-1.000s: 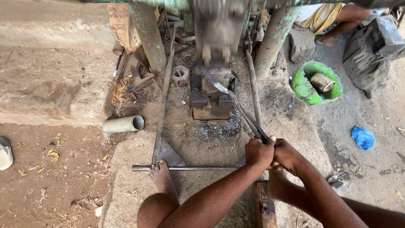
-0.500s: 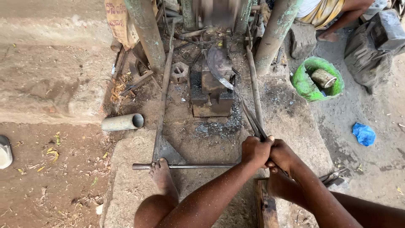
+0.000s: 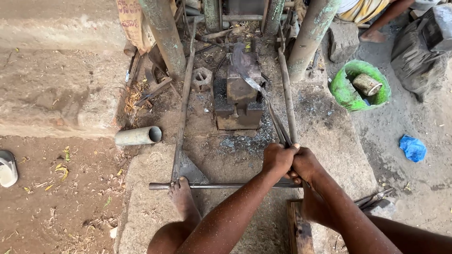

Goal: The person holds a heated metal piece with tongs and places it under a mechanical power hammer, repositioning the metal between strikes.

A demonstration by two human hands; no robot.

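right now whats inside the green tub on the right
A short metal cylinder lies tilted inside the green tub, with a bit of blue beside it. Whatever sits beneath the cylinder on the tub's floor is covered.

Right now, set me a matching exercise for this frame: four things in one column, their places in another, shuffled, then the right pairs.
Things:
1. tongs
2. metal strip
3. short pipe
4. green tub

Places:
A. lying on the ground at left
B. across the anvil block
C. gripped by left hand and right hand
D. at right, holding a can

Pairs: 1-C, 2-B, 3-A, 4-D
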